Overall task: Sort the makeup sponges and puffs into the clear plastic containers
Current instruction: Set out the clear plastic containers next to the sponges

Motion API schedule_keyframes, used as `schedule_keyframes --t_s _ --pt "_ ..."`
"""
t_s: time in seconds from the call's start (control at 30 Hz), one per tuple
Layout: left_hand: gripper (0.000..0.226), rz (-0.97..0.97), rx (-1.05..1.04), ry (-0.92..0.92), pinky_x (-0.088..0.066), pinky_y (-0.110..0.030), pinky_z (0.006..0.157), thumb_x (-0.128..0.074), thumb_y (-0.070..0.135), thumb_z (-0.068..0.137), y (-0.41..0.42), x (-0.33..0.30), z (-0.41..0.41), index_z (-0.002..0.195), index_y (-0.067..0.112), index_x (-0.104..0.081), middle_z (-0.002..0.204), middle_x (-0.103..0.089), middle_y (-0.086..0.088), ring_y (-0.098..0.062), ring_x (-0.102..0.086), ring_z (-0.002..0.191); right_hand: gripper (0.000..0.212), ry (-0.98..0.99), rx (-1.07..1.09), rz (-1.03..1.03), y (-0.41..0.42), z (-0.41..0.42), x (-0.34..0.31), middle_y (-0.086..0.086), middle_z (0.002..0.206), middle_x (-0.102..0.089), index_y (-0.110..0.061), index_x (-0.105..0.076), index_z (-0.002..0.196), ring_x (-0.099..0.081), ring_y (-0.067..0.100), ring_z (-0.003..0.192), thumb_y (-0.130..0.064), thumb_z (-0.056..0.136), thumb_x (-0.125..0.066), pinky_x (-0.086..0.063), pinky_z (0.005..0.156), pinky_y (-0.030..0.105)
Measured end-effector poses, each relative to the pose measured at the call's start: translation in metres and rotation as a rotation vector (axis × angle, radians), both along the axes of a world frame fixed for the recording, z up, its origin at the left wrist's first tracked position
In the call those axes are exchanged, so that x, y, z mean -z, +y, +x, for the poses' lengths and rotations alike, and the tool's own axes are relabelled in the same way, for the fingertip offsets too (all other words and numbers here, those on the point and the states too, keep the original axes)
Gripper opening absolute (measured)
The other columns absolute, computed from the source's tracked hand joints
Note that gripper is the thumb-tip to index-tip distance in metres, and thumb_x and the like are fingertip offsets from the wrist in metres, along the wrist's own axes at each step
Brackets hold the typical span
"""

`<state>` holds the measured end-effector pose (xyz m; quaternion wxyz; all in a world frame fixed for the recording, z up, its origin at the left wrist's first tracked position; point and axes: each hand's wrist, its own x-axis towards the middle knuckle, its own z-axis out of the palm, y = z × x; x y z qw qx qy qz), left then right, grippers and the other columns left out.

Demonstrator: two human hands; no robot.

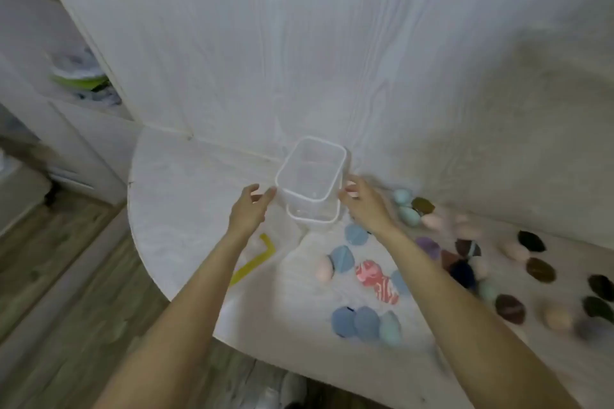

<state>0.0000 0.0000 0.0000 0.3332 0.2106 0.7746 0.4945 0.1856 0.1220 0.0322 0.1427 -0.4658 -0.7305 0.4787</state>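
Two clear plastic containers are seen near the back of the white worktop (186,196), close to the wall: an upper container (310,169) is held tilted above a lower container (314,214), and whether the two are touching cannot be told through the clear walls. The upper container is gripped at its rim from both sides, the left hand (251,209) with fingertips at the left edge and the right hand (360,201) with fingers curled against the right edge. Both containers are shown without contents.

Makeup sponges and puffs are scattered over the worktop to the right of the containers. Blue round puffs (355,322) lie nearest the front edge, with a red-and-white marbled sponge (377,280) just behind them and a pink sponge (324,271) to its left. Teal egg-shaped sponges (405,206) are placed by the wall, beside pale pink ones (432,221). Dark brown puffs (510,309) are spread farther right. A yellow strip (254,259) is partly covered by the left forearm.
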Motion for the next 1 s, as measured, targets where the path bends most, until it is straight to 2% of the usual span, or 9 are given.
schedule_keyframes --t_s 0.07,0.17,0.3,0.33,0.4,0.47,0.53,0.87,1.0 --pt "0.057 -0.009 0.038 -0.061 -0.052 -0.037 0.084 -0.058 0.043 0.088 0.015 0.0 -0.007 0.135 0.013 -0.042 0.122 -0.056 -0.009 -0.024 -0.059 0.1 0.05 0.056 0.122 -0.111 0.011 -0.018 0.003 0.008 0.132 -0.05 -0.01 -0.038 0.137 -0.052 0.024 0.115 -0.029 0.093 -0.053 -0.043 0.1 0.04" --pt "0.054 -0.006 0.102 -0.067 -0.05 -0.038 0.091 -0.059 0.044 0.087 0.036 0.002 -0.013 0.131 0.015 -0.049 0.122 -0.058 -0.006 -0.021 -0.058 0.107 0.051 0.098 0.27 -0.266 0.027 -0.038 0.009 0.008 0.129 -0.052 -0.012 -0.036 0.137 -0.054 0.024 0.11 -0.029 0.092 -0.053 -0.045 0.1 0.044" --pt "0.039 0.015 0.183 0.01 -0.047 -0.033 0.09 -0.063 0.029 0.087 0.052 0.006 -0.017 0.124 0.021 -0.056 0.108 -0.061 0.004 -0.016 -0.059 0.1 0.042 0.227 0.352 -0.484 0.035 -0.052 0.012 0.011 0.115 -0.056 -0.006 -0.037 0.133 -0.059 0.02 0.085 -0.015 0.095 -0.053 -0.054 0.076 0.033" --pt "0.038 0.027 0.178 0.01 -0.048 -0.034 0.09 -0.064 0.026 0.086 0.053 0.008 -0.018 0.123 0.023 -0.057 0.106 -0.062 0.006 -0.016 -0.06 0.099 0.035 0.245 0.34 -0.502 0.035 -0.051 0.012 0.012 0.109 -0.057 -0.005 -0.043 0.127 -0.058 0.017 0.08 -0.013 0.095 -0.053 -0.054 0.072 0.03" --pt "0.037 0.075 0.149 -0.029 -0.051 -0.039 0.09 -0.067 0.022 0.083 0.052 0.013 -0.02 0.119 0.024 -0.06 0.106 -0.066 0.004 -0.017 -0.063 0.097 0.006 0.246 0.288 -0.539 0.038 -0.048 0.015 0.007 0.084 -0.055 -0.008 -0.057 0.096 -0.053 0.012 0.07 -0.012 0.095 -0.052 -0.051 0.072 0.026" --pt "0.036 0.12 0.123 -0.09 -0.052 -0.039 0.089 -0.068 0.018 0.083 0.048 0.014 -0.018 0.118 0.023 -0.062 0.105 -0.067 0.001 -0.016 -0.064 0.094 0.022 0.267 0.277 -0.572 0.039 -0.043 0.015 0.001 0.064 -0.047 -0.015 -0.05 0.072 -0.049 0.009 0.061 -0.013 0.094 -0.055 -0.048 0.073 0.026" --pt "0.035 0.164 0.117 -0.126 -0.053 -0.035 0.087 -0.067 0.014 0.084 0.042 0.011 -0.013 0.118 0.023 -0.062 0.107 -0.068 -0.002 -0.014 -0.064 0.092 0.027 0.307 0.286 -0.579 0.038 -0.039 0.014 -0.002 0.057 -0.047 -0.018 -0.046 0.068 -0.051 0.007 0.056 -0.013 0.092 -0.057 -0.047 0.072 0.026" --pt "0.04 0.313 0.097 -0.091 -0.052 -0.024 0.084 -0.067 0.017 0.085 -0.021 -0.017 0.022 0.123 0.025 -0.061 0.113 -0.068 0.004 -0.009 -0.063 0.096 0.007 0.491 0.229 -0.533 -0.01 -0.001 -0.001 0.006 0.085 -0.061 -0.009 -0.056 0.091 -0.062 0.013 0.074 -0.013 0.089 -0.061 -0.054 0.066 0.025" --pt "0.049 0.265 0.1 0.026 -0.044 -0.014 0.086 -0.073 0.028 0.079 -0.057 -0.026 0.049 0.124 0.024 -0.054 0.123 -0.058 0.008 -0.001 -0.055 0.106 0.018 0.485 0.218 -0.605 -0.048 0.024 0.005 0.006 0.096 -0.065 -0.01 -0.057 0.1 -0.066 0.016 0.085 -0.021 0.087 -0.063 -0.056 0.079 0.034"
